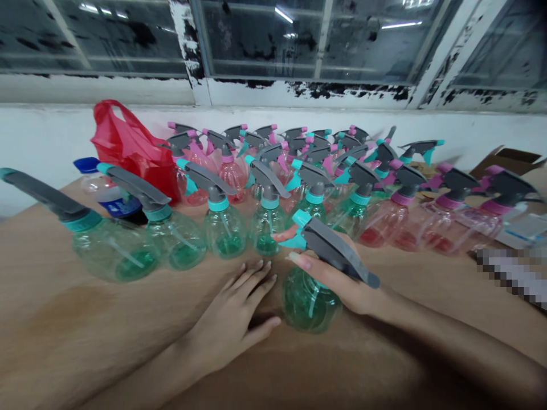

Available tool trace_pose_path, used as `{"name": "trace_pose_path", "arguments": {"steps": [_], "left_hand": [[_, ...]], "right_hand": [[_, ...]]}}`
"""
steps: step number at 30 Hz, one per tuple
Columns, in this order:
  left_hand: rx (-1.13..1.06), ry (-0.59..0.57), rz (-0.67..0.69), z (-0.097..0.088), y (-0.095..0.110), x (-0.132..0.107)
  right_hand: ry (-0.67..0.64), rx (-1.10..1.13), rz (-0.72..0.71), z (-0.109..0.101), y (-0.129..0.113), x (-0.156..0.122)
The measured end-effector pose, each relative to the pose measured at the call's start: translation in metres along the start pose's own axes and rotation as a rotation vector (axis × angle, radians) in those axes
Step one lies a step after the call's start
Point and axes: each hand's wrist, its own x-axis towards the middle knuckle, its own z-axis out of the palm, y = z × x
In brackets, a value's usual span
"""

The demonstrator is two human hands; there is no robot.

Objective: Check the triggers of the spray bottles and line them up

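Right grip [348, 287] is clenched around the neck of a clear green plastic spray bottle with grey trigger and teal nozzle [304, 302], at the near middle of the brown desk [85, 324]. Whether its base rests on the desk or hangs just above it is hard to tell from the head view. Left grip [233, 316] lies released, palm down on the desk, just left of that bottle. Just beyond stands a close row of matching green spray bottles [224, 228], with pink spray bottles [395, 222] to the right. Held high by the neck, the bottle could swing, I judge, and its trigger head could tip the crowded near row over.
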Motion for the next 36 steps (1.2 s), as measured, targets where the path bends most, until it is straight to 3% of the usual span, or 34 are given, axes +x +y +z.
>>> {"name": "trace_pose_path", "arguments": {"steps": [12,19,26,36], "left_hand": [[-0.008,0.032,0.020,0.0017,-0.0020,-0.0007],[0.031,-0.020,-0.002,-0.0029,0.0025,0.0010],[0.079,-0.016,0.020,0.0012,0.0001,-0.0007],[0.122,-0.023,0.029,-0.0010,0.0008,0.0010]], "right_hand": [[0.000,-0.012,-0.016,-0.0002,0.0026,0.0004],[-0.015,0.009,-0.031,-0.0003,0.0049,-0.0002],[0.076,-0.096,-0.106,0.0002,0.0052,-0.0006],[0.012,0.007,-0.014,-0.0007,0.0072,-0.0040]]}}
